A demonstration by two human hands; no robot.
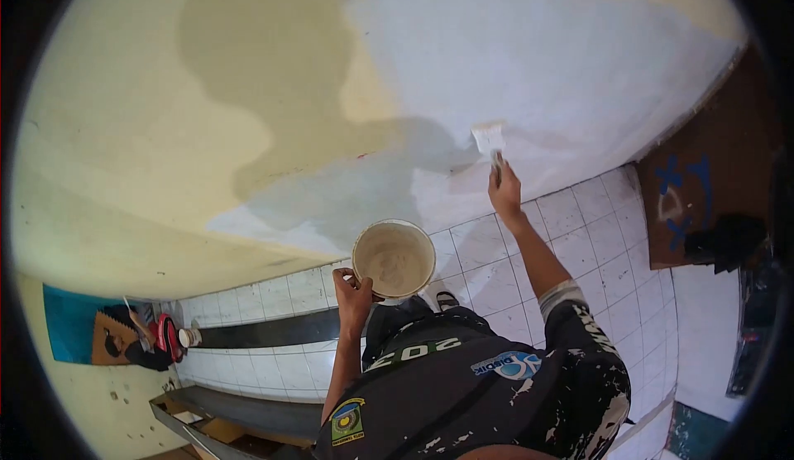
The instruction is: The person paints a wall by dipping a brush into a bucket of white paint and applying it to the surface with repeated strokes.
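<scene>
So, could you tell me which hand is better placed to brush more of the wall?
I'd say the right hand: it grips the brush, whose bristles lie against the wall. The left hand is occupied, holding the paint pot lower down.

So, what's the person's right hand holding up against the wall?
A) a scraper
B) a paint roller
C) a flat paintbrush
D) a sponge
C: the right hand grips a flat paintbrush with its bristles against the white-painted wall, while the left hand holds the paint tub.
</scene>
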